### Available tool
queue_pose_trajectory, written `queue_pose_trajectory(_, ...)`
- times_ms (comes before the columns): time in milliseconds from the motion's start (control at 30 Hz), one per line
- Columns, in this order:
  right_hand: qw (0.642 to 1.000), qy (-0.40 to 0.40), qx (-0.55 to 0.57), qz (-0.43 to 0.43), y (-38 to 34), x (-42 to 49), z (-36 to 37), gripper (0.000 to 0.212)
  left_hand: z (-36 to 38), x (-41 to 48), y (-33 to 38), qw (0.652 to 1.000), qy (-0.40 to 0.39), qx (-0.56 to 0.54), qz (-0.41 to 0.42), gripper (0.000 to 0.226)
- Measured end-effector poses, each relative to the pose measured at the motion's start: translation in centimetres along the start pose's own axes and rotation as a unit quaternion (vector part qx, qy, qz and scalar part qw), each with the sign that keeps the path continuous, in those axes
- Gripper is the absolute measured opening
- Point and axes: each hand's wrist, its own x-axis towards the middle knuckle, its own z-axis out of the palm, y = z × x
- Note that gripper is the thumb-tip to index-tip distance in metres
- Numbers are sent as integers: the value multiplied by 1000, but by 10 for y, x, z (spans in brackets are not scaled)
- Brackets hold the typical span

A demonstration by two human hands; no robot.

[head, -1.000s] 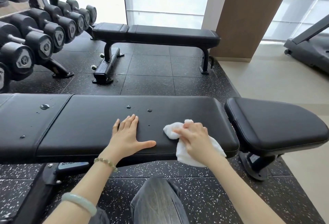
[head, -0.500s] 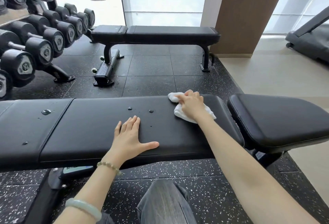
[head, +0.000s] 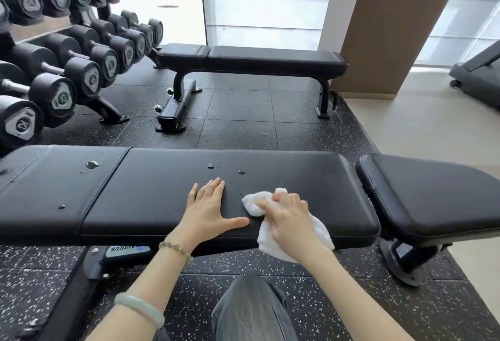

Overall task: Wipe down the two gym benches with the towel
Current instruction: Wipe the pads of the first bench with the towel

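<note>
While the right hand [head: 289, 221] bunches the towel [head: 320, 233] at the worktop's [head: 162, 200] near edge and the left hand [head: 209, 209] lies flat, short strokes may miss the droplets [head: 211, 165] beyond.

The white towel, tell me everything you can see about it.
The towel is white, soft, terry-like cloth, crumpled rather than folded. It lies on the long pad of the near bench, toward the right end, by the front edge. The right hand grips its middle with curled fingers, hiding that part. One bunch pokes out toward the left hand, and a larger part droops over the pad's front edge.
</note>
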Motion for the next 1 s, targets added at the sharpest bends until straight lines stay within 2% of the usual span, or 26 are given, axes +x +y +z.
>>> queue_pose_trajectory(100,1000,-4,15,-15,3,7,-2,40,-13,-8,-26,995,21,-100,-21,129)
queue_pose_trajectory(200,1000,-14,17,-12,7,33,-2,39,-29,-20,-67,997,56,-40,-39,130)
queue_pose_trajectory(333,995,-83,-16,52,12,86,5,39,-40,-34,-106,996,38,21,-81,133)
queue_pose_trajectory(467,988,-75,-33,130,17,133,19,34,-42,-35,-111,995,25,48,-83,133)
queue_pose_trajectory(567,985,-85,-46,141,16,149,24,35,-44,-35,-110,995,21,43,-86,134)
queue_pose_trajectory(700,991,-82,-31,100,2,128,22,33,-44,-37,-112,995,20,41,-85,133)
queue_pose_trajectory(833,998,-70,4,3,-29,72,11,37,-42,-36,-114,995,23,48,-84,138)
queue_pose_trajectory(900,998,-48,25,-34,-45,43,7,39,-40,-36,-115,995,22,51,-85,148)
queue_pose_trajectory(1000,998,-4,23,-66,-52,21,12,37,-38,-35,-116,994,26,52,-90,151)
